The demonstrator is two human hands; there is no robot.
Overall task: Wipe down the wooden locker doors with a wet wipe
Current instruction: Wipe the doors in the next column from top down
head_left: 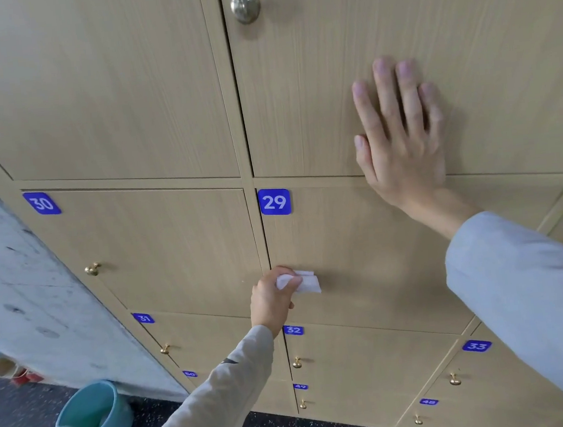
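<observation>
The left hand grips a folded wet wipe against door 29, low at its left edge. The right hand lies flat, fingers straight, on the upper door and holds nothing. To wipe well, I think it should press the wipe flat, make overlapping strokes along the grain, and go around the blue number plate.
</observation>
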